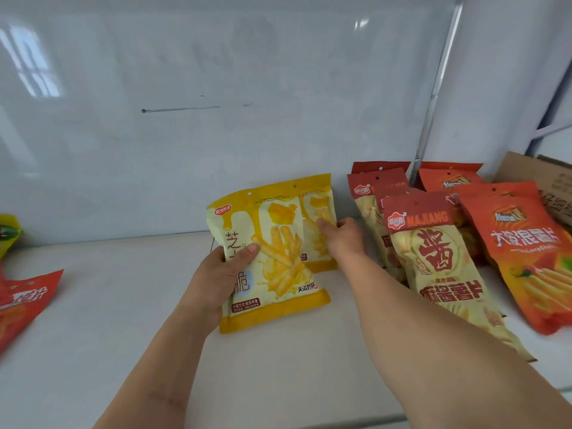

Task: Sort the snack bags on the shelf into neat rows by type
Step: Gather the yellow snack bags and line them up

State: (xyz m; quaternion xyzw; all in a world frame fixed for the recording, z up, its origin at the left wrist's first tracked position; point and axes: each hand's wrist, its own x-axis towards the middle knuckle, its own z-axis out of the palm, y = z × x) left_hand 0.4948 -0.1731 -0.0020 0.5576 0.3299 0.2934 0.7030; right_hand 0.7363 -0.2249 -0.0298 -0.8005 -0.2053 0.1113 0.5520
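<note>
— Left hand (223, 274)?
— Grasping front yellow bag (272, 261), thumb on its face; right hand (340, 239) fingers on rear yellow bag (318, 224), grip unclear.
— Counts?
— Yellow: two. Red-topped bags (433, 252): at least three. Orange bags (526, 252) — several.
— Surface?
— White shelf (123, 305), glossy white wall (216, 88).

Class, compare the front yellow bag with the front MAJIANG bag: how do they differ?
The front yellow bag is yellow-edged and gripped by the left hand; the MAJIANG bag has a red top and no hand on it. The MAJIANG bag looks longer and narrower. Both show their fronts.
</note>
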